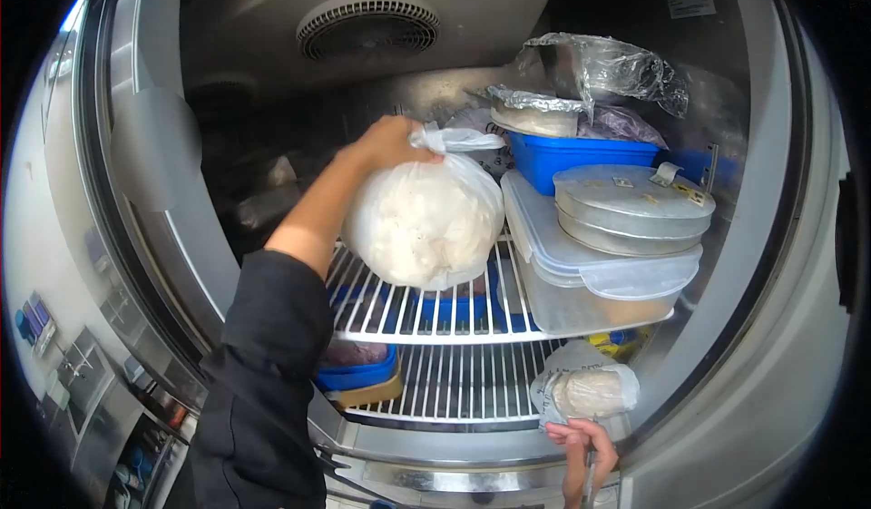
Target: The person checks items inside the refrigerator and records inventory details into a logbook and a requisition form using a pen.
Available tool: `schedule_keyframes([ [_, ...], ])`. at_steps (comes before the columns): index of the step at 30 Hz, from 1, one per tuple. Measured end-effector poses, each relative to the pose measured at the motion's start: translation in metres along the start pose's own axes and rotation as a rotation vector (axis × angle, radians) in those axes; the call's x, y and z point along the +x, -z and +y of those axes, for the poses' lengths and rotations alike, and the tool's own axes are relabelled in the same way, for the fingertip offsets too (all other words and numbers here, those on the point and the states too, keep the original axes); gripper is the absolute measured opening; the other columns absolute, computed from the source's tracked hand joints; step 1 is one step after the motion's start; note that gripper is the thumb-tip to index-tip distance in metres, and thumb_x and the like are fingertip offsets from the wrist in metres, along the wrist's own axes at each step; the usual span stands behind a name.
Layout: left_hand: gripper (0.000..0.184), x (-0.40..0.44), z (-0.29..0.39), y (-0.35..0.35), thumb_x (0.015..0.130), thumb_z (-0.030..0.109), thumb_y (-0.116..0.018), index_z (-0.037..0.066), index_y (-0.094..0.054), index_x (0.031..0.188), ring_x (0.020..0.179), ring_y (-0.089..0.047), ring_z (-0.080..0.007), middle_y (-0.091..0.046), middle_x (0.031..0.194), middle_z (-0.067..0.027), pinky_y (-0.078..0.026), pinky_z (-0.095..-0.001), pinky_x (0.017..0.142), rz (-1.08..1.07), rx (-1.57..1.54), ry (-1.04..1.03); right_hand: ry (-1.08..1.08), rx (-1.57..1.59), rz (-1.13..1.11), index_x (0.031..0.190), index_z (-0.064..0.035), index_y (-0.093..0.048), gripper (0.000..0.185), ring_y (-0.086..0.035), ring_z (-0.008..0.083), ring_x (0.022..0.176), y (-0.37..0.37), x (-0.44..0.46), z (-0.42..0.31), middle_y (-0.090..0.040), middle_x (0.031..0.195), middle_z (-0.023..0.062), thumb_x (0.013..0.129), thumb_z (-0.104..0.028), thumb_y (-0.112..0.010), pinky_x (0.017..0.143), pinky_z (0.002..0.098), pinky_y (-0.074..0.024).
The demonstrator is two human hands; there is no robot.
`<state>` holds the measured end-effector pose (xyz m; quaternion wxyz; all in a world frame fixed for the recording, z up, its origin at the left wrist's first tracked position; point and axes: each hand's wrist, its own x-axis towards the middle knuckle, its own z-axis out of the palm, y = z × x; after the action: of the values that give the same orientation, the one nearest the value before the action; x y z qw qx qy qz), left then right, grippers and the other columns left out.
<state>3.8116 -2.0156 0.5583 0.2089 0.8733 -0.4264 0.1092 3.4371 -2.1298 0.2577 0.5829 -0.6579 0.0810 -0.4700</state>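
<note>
My left hand (396, 146), at the end of a black sleeve, grips the gathered neck of a large clear plastic bag (425, 223) filled with pale, lumpy contents. The bag is at the upper wire shelf (435, 335); whether it rests there or hangs just above, I cannot tell. Lower right, my right hand (585, 455) has its fingers closed at the lower edge of a small plastic bag (594, 393) with dark handwriting and a beige lump inside. This smaller bag is in front of the lower shelf's right end.
Right of the large bag stand a lidded plastic container (590, 282), a round metal tin (635, 205) and a blue tub (581, 157) with foil-covered containers on top. Another blue tub (358, 373) sits lower left. A round vent (368, 30) is above. The fridge's frame (150, 146) borders the opening.
</note>
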Motion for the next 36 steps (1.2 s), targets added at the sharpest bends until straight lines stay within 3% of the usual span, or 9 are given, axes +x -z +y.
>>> schedule_keyframes([
  [3, 0.050, -0.002, -0.001, -0.013, 0.068, 0.043, -0.072, 0.005, -0.066, 0.101, 0.091, -0.062, -0.0329, -0.064, 0.095, -0.0202, -0.047, -0.0400, 0.079, 0.305, 0.209, -0.097, -0.149, 0.139, 0.000, 0.107, 0.0070, -0.055, 0.030, -0.062, 0.0175, 0.084, 0.006, 0.001, 0.003, -0.066, 0.094, 0.0167, 0.090, -0.017, -0.056, 0.080, 0.0273, -0.0464],
  [10, 0.050, 0.046, -0.009, 0.008, 0.069, 0.044, -0.072, 0.004, -0.065, 0.099, 0.094, -0.061, -0.0322, -0.064, 0.097, -0.0192, -0.047, -0.0398, 0.082, 0.638, 0.194, -0.016, -0.018, -0.053, 0.038, 0.100, 0.0050, -0.053, 0.022, -0.063, 0.0201, 0.074, 0.015, 0.007, 0.013, -0.066, 0.082, 0.0200, 0.090, -0.014, -0.051, 0.072, 0.0301, -0.0487],
  [12, 0.052, 0.059, 0.003, 0.018, 0.069, 0.043, -0.073, 0.004, -0.064, 0.102, 0.098, -0.060, -0.0320, -0.063, 0.104, -0.0187, -0.047, -0.0390, 0.085, 0.633, 0.158, 0.083, -0.181, 0.070, 0.032, 0.107, 0.0070, -0.055, 0.031, -0.062, 0.0175, 0.083, 0.019, 0.006, 0.022, -0.066, 0.094, 0.0168, 0.090, -0.019, -0.058, 0.079, 0.0271, -0.0471],
  [16, 0.061, 0.080, 0.011, 0.025, 0.062, 0.043, -0.077, 0.001, -0.064, 0.104, 0.098, -0.061, -0.0306, -0.064, 0.102, -0.0194, -0.047, -0.0376, 0.085, 0.653, 0.211, 0.236, -0.151, 0.068, 0.046, 0.105, 0.0071, -0.055, 0.028, -0.063, 0.0188, 0.081, 0.021, 0.008, 0.017, -0.066, 0.093, 0.0163, 0.090, -0.016, -0.058, 0.077, 0.0278, -0.0486],
  [20, 0.055, 0.077, -0.003, 0.033, 0.061, 0.037, -0.080, 0.001, -0.065, 0.100, 0.090, -0.065, -0.0261, -0.067, 0.098, -0.0156, -0.048, -0.0339, 0.082, 0.668, 0.179, 0.127, -0.037, -0.072, 0.098, 0.099, 0.0046, -0.054, 0.022, -0.062, 0.0190, 0.072, 0.021, 0.013, 0.017, -0.067, 0.080, 0.0192, 0.090, -0.016, -0.052, 0.071, 0.0300, -0.0490],
  [23, 0.059, 0.070, -0.018, 0.037, 0.053, 0.027, -0.087, -0.003, -0.065, 0.099, 0.085, -0.064, -0.0183, -0.067, 0.094, -0.0144, -0.047, -0.0279, 0.081, 0.519, -0.318, -0.041, -0.031, -0.068, 0.110, 0.098, 0.0040, -0.054, 0.022, -0.062, 0.0188, 0.071, 0.016, 0.016, 0.014, -0.067, 0.080, 0.0188, 0.090, -0.016, -0.053, 0.069, 0.0296, -0.0492],
  [26, 0.055, 0.067, -0.017, 0.039, 0.051, 0.023, -0.087, -0.003, -0.066, 0.096, 0.082, -0.064, -0.0176, -0.068, 0.091, -0.0131, -0.047, -0.0275, 0.080, 0.518, -0.349, -0.059, -0.001, -0.051, 0.133, 0.097, 0.0034, -0.054, 0.021, -0.062, 0.0190, 0.070, 0.011, 0.018, 0.015, -0.066, 0.080, 0.0187, 0.089, -0.016, -0.054, 0.068, 0.0291, -0.0492],
  [33, 0.053, 0.062, -0.012, 0.058, 0.050, 0.020, -0.084, 0.003, -0.068, 0.098, 0.083, -0.065, -0.0192, -0.068, 0.093, -0.0111, -0.048, -0.0281, 0.082, 0.497, -0.186, -0.056, 0.099, -0.078, 0.184, 0.095, 0.0019, -0.053, 0.019, -0.061, 0.0189, 0.069, 0.007, 0.024, 0.016, -0.066, 0.081, 0.0185, 0.088, -0.015, -0.054, 0.067, 0.0289, -0.0487],
  [36, 0.052, 0.056, 0.001, 0.062, 0.052, 0.024, -0.082, 0.009, -0.068, 0.100, 0.090, -0.065, -0.0222, -0.067, 0.098, -0.0117, -0.048, -0.0303, 0.085, 0.564, 0.132, 0.118, 0.093, -0.060, 0.192, 0.095, 0.0017, -0.053, 0.019, -0.061, 0.0186, 0.068, 0.005, 0.026, 0.021, -0.066, 0.080, 0.0182, 0.088, -0.016, -0.054, 0.067, 0.0288, -0.0485],
])
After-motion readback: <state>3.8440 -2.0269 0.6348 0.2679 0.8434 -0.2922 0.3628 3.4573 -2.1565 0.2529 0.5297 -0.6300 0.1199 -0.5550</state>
